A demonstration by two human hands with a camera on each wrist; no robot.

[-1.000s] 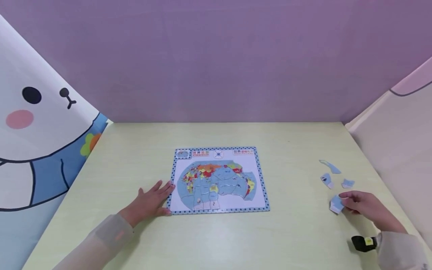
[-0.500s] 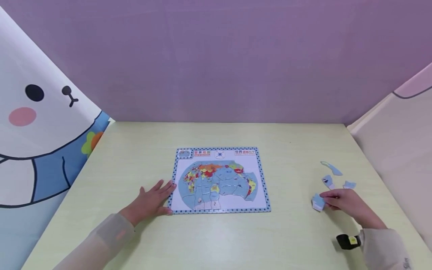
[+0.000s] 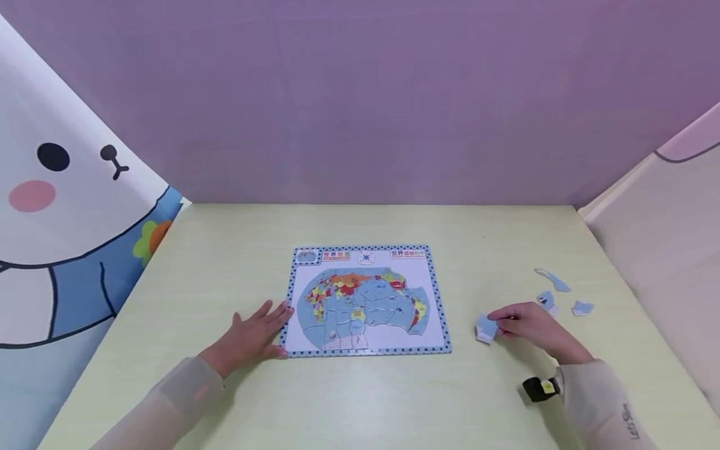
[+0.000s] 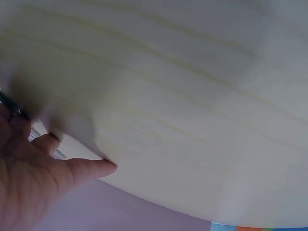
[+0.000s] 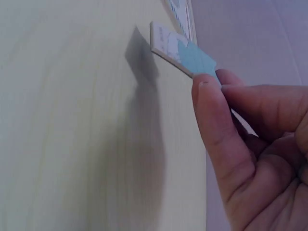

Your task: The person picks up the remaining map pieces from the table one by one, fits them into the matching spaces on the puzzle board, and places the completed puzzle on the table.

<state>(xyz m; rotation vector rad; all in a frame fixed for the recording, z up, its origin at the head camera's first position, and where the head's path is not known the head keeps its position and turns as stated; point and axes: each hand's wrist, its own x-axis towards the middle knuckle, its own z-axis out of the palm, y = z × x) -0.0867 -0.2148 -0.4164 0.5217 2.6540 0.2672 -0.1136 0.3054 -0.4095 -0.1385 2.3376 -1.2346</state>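
Observation:
A world map puzzle board (image 3: pixel 439 312) with a blue dotted border lies mid-table, its map partly filled with pieces. My left hand (image 3: pixel 250 336) rests at the board's left edge with fingers spread, fingertips on the border; the left wrist view shows its thumb (image 4: pixel 91 169) stretched out. Between thumb and fingertips, my right hand (image 3: pixel 529 325) pinches a blue and white puzzle piece (image 3: pixel 486 329) to the right of the board. In the right wrist view that puzzle piece (image 5: pixel 185 53) is raised above the table, its shadow falling apart from it.
Several loose puzzle pieces lie at the table's right: a long curved piece (image 3: pixel 553 280), a small piece (image 3: pixel 582 308), and another piece (image 3: pixel 545 301) partly behind the right hand. A purple wall (image 3: pixel 371 106) closes off the back, and printed cloth (image 3: pixel 84 206) hangs at the left.
My right hand has moved left with the pinched puzzle piece, from beside the loose pieces toward the board. The left hand stays at the board's edge.

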